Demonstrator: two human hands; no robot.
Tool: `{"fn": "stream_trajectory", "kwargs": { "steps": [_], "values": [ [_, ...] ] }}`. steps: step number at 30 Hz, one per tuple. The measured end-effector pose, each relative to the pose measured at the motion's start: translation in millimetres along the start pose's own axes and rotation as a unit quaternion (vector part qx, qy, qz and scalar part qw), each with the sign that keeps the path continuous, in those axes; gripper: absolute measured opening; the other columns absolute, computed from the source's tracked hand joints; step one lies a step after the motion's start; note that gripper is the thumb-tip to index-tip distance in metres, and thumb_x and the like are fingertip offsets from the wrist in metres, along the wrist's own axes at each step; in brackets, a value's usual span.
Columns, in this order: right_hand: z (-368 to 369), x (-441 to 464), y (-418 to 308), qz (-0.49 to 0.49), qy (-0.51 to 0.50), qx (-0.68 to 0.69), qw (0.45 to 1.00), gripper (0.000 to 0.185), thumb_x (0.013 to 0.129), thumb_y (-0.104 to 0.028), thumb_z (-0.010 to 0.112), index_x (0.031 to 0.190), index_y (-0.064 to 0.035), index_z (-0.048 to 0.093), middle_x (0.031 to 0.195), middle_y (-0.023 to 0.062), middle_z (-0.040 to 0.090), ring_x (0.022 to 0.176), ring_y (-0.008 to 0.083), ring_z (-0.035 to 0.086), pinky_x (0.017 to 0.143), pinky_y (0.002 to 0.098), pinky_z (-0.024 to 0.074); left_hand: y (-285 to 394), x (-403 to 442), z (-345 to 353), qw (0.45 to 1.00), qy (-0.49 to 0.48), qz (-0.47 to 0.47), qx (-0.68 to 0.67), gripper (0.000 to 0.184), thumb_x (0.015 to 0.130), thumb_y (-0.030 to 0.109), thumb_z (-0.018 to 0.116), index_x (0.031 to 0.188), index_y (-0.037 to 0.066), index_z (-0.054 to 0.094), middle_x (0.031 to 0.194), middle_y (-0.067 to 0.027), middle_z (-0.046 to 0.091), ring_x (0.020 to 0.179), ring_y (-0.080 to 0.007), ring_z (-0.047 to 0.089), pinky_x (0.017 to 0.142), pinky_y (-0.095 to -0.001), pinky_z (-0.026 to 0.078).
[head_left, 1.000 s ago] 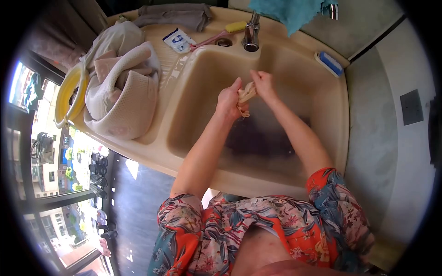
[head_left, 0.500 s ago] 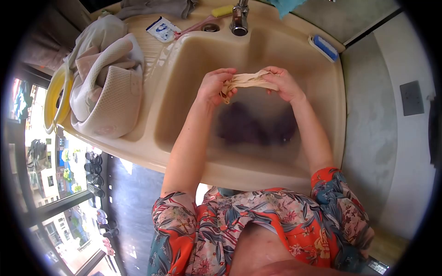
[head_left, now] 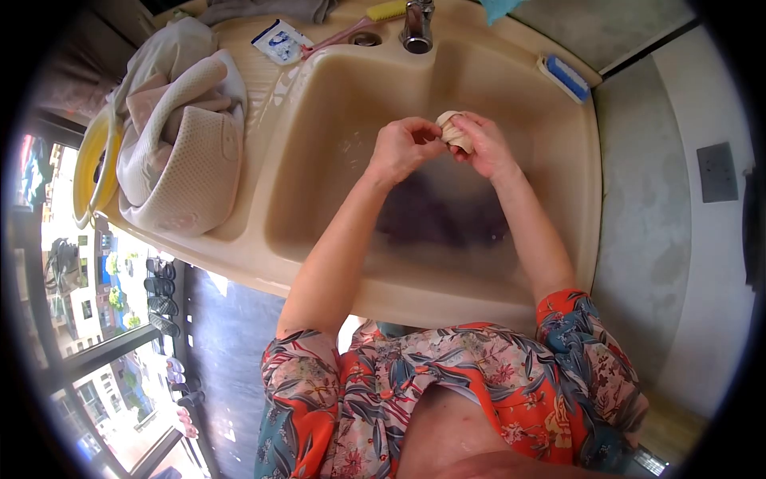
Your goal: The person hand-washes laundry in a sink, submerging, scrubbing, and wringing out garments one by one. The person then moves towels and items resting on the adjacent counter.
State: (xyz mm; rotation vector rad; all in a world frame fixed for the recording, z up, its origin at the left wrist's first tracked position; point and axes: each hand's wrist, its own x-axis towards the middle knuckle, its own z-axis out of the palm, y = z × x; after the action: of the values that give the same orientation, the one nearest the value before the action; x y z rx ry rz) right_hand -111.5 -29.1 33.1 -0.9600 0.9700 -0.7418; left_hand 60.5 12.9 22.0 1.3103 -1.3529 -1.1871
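Over the beige sink [head_left: 315, 152], a small beige cloth [head_left: 456, 134] is bunched into a compact wad. My right hand [head_left: 484, 149] is closed round it, thumb on top. My left hand [head_left: 405, 148] is closed in a pinch at the wad's left edge; its fingertips partly hide what they grip there. Below both hands, a dark cloth [head_left: 435, 209] lies under cloudy water in the basin, its outline blurred.
A white mesh laundry bag [head_left: 199, 160] with cloth inside stands on the left drainboard, beside a yellow basin [head_left: 96, 172]. Along the back are a white packet [head_left: 281, 41], a yellow-bristled brush [head_left: 386, 10] and the tap [head_left: 417, 32]. A blue brush [head_left: 566, 78] lies on the right rim.
The beige cloth, stretched between both hands before, is now gathered into a wad in my right hand. My left hand has moved right, close against it.
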Motion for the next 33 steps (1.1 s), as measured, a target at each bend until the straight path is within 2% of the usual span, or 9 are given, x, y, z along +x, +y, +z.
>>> {"fn": "stream_trajectory", "kwargs": {
  "steps": [3, 6, 9, 12, 15, 21, 24, 27, 33],
  "values": [
    [4.1, -2.6, 1.0, -0.010, 0.022, -0.014, 1.000, 0.019, 0.083, -0.021, 0.054, 0.092, -0.0049, 0.058, 0.075, 0.0020, 0.059, 0.060, 0.0100, 0.055, 0.042, 0.0223, 0.0397, 4.4, -5.0, 9.6, 0.987, 0.047, 0.087, 0.124, 0.024, 0.064, 0.019, 0.069, 0.082, 0.005, 0.061, 0.082, -0.0082, 0.060, 0.073, -0.0213, 0.057, 0.068, -0.0309, 0.046],
    [4.2, -3.4, 2.6, -0.015, 0.032, -0.020, 0.999, 0.019, 0.083, -0.021, 0.054, 0.092, -0.0055, 0.058, 0.077, 0.0018, 0.060, 0.061, 0.0103, 0.056, 0.043, 0.0229, 0.0410, -4.0, -2.2, 10.3, 0.981, 0.046, 0.108, 0.158, 0.022, 0.066, 0.016, 0.069, 0.083, 0.004, 0.062, 0.081, -0.0046, 0.061, 0.075, -0.0175, 0.059, 0.069, -0.0287, 0.046],
    [3.2, -4.9, 2.3, -0.007, 0.026, -0.026, 0.999, 0.019, 0.083, -0.021, 0.054, 0.094, -0.0059, 0.059, 0.078, 0.0015, 0.060, 0.062, 0.0101, 0.056, 0.043, 0.0234, 0.0416, -3.5, -2.9, 12.0, 0.985, 0.058, 0.098, 0.131, 0.018, 0.065, 0.015, 0.065, 0.081, 0.007, 0.062, 0.082, -0.0105, 0.060, 0.074, -0.0250, 0.058, 0.067, -0.0316, 0.046],
    [6.2, -5.3, -0.8, -0.012, 0.049, -0.029, 0.998, 0.019, 0.083, -0.020, 0.054, 0.095, -0.0059, 0.059, 0.078, 0.0012, 0.060, 0.059, 0.0093, 0.054, 0.041, 0.0228, 0.0403, -5.4, 1.0, 7.8, 0.990, 0.058, 0.073, 0.102, 0.013, 0.067, 0.011, 0.062, 0.078, 0.005, 0.062, 0.076, -0.0079, 0.059, 0.069, -0.0199, 0.057, 0.064, -0.0294, 0.045],
    [0.5, 1.3, 2.6, -0.033, 0.049, -0.053, 0.997, 0.019, 0.084, -0.020, 0.054, 0.096, -0.0062, 0.059, 0.077, 0.0005, 0.059, 0.055, 0.0070, 0.051, 0.037, 0.0208, 0.0358, 0.0, 3.3, -2.5, 0.995, -0.011, -0.022, -0.098, 0.011, 0.068, 0.009, 0.061, 0.077, 0.003, 0.060, 0.071, -0.0042, 0.057, 0.065, -0.0137, 0.054, 0.060, -0.0258, 0.044],
    [-0.9, 3.8, -1.6, -0.040, 0.068, -0.115, 0.990, 0.020, 0.083, -0.020, 0.054, 0.096, -0.0069, 0.060, 0.071, -0.0016, 0.056, 0.048, 0.0028, 0.045, 0.033, 0.0184, 0.0263, 9.0, 1.4, -13.9, 0.957, -0.103, -0.103, -0.251, 0.007, 0.071, 0.007, 0.061, 0.077, 0.005, 0.058, 0.068, 0.0001, 0.054, 0.065, -0.0092, 0.049, 0.061, -0.0212, 0.039],
    [-6.9, 6.6, -3.7, -0.053, 0.085, -0.126, 0.987, 0.019, 0.083, -0.021, 0.053, 0.095, -0.0068, 0.061, 0.069, -0.0022, 0.056, 0.047, 0.0025, 0.045, 0.032, 0.0182, 0.0251, 8.9, -0.6, -16.3, 0.967, -0.129, -0.094, -0.198, 0.010, 0.068, 0.009, 0.062, 0.076, 0.004, 0.057, 0.065, 0.0000, 0.053, 0.061, -0.0085, 0.049, 0.056, -0.0226, 0.040],
    [-9.6, 3.6, -7.4, -0.061, 0.090, -0.124, 0.986, 0.019, 0.083, -0.021, 0.053, 0.094, -0.0070, 0.061, 0.069, -0.0024, 0.056, 0.047, 0.0025, 0.046, 0.032, 0.0181, 0.0250, 11.9, -1.2, -15.8, 0.985, -0.136, -0.093, 0.044, 0.014, 0.065, 0.011, 0.063, 0.075, 0.002, 0.056, 0.062, -0.0005, 0.053, 0.057, -0.0098, 0.050, 0.051, -0.0249, 0.041],
    [-9.9, 2.3, -4.8, -0.050, 0.104, -0.111, 0.987, 0.019, 0.084, -0.022, 0.053, 0.093, -0.0065, 0.060, 0.068, -0.0022, 0.056, 0.046, 0.0031, 0.047, 0.031, 0.0183, 0.0260, 10.4, -1.6, -8.2, 0.983, -0.077, -0.048, 0.157, 0.032, 0.063, 0.022, 0.069, 0.087, 0.002, 0.062, 0.067, -0.0053, 0.057, 0.060, -0.0153, 0.055, 0.055, -0.0288, 0.045]
  ]
}}
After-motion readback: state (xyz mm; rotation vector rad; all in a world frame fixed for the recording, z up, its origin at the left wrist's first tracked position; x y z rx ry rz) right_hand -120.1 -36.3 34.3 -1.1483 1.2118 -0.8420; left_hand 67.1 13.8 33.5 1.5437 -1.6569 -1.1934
